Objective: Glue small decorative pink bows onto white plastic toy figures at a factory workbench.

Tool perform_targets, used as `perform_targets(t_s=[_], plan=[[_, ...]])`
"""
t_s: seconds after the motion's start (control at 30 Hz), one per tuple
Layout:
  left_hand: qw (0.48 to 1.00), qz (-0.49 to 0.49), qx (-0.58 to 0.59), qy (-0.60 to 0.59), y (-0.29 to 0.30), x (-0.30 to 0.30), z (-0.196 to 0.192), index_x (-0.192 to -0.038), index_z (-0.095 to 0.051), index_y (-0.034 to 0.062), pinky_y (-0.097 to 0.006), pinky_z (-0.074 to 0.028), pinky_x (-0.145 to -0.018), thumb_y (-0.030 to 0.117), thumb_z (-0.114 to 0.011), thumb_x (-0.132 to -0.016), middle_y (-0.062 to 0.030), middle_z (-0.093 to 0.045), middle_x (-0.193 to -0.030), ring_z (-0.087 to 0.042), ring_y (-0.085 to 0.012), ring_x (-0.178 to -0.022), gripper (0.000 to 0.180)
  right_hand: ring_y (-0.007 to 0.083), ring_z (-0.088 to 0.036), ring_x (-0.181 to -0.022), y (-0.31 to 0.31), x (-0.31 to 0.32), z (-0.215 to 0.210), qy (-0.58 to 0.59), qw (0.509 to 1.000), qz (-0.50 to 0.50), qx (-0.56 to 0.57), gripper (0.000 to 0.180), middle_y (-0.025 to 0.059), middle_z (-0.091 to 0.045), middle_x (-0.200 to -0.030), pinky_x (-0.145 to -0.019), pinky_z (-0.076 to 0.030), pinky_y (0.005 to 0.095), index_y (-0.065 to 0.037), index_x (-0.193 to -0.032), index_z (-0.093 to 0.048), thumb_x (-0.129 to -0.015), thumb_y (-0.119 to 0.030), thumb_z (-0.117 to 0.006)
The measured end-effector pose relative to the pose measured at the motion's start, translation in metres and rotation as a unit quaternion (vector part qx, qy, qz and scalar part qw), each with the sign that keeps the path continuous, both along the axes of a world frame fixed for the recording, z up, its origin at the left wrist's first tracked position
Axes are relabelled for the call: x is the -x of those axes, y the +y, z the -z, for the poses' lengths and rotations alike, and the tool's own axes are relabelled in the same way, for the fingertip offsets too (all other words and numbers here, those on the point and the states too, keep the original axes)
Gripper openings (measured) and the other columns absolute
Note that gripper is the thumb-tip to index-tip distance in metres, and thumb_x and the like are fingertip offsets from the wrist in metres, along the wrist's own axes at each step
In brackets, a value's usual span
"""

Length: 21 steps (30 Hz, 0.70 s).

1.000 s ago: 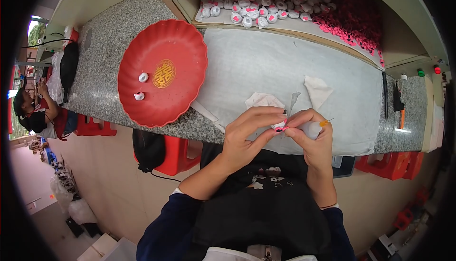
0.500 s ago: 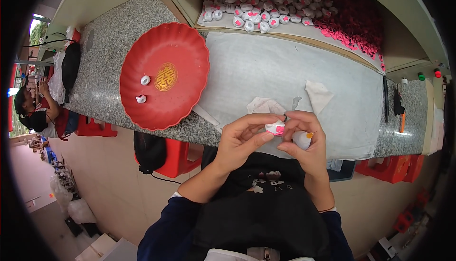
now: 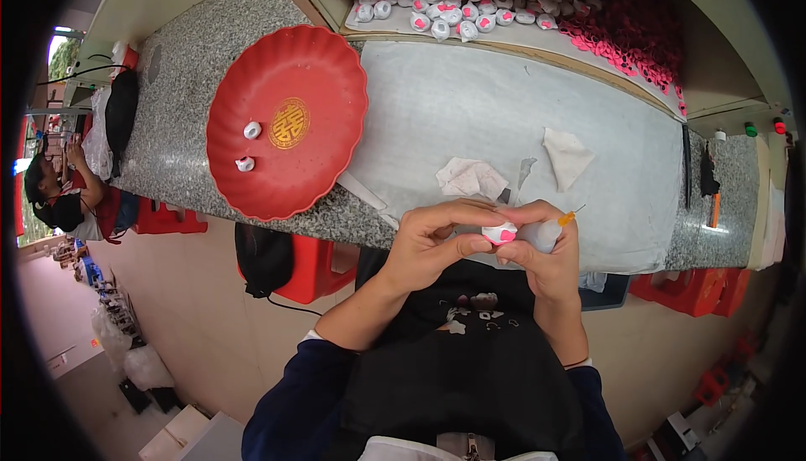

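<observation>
Up close: both hands pinched one tiny white-and-pink piece point(image 3: 500, 233) at the table point(image 3: 470, 108) edge.
Left hand point(image 3: 432, 243) fingertips closed on it; right hand point(image 3: 550, 255) wrapped a small orange-tipped bottle point(image 3: 546, 232). It looked light, hard, slippery, best gripped by its sides.

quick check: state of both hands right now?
Left hand: closed, pinching the small white-and-pink piece.
Right hand: closed around a small bottle with an orange tip.

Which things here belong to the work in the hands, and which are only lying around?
In use:
- left hand and right hand hold a small white-and-pink piece
- small bottle with orange nozzle, in right hand

Lying about:
- red plate
- crumpled tissues
- black bag
</observation>
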<state>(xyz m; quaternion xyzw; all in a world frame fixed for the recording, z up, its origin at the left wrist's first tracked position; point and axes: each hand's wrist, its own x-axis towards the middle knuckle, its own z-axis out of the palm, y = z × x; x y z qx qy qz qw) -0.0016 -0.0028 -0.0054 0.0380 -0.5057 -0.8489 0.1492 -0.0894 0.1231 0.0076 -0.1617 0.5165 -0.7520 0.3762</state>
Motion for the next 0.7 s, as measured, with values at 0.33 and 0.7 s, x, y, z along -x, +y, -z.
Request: perform_targets(t_s=[0.33, 0.7], plan=[[0.992, -0.047, 0.112, 0.017, 0.003, 0.002, 0.002, -0.096, -0.054, -0.0033, -0.029, -0.039, -0.080, -0.007, -0.054, -0.070, -0.0138, -0.055, -0.095, -0.052, -0.0191, -0.091, 0.027, 0.0125, -0.053, -0.056, 0.001, -0.002, 0.002, 0.016, 1.000, -0.005, -0.021, 0.026, 0.0117, -0.057, -0.077, -0.047, -0.041, 0.0214, 0.005, -0.090, -0.053, -0.064, 0.004, -0.059], [0.994, 0.046, -0.024, 0.100, -0.003, 0.000, 0.025, -0.101, -0.051, -0.0007, -0.029, -0.036, -0.083, -0.003, -0.061, -0.068, -0.0115, -0.051, -0.101, -0.048, -0.0202, -0.096, 0.035, 0.0145, -0.055, -0.057, 0.002, -0.002, 0.001, 0.016, 0.999, -0.049, -0.003, 0.028, 0.0126, -0.057, -0.074, -0.051, -0.044, 0.0210, 0.005, -0.091, -0.053, -0.065, 0.000, -0.063]])
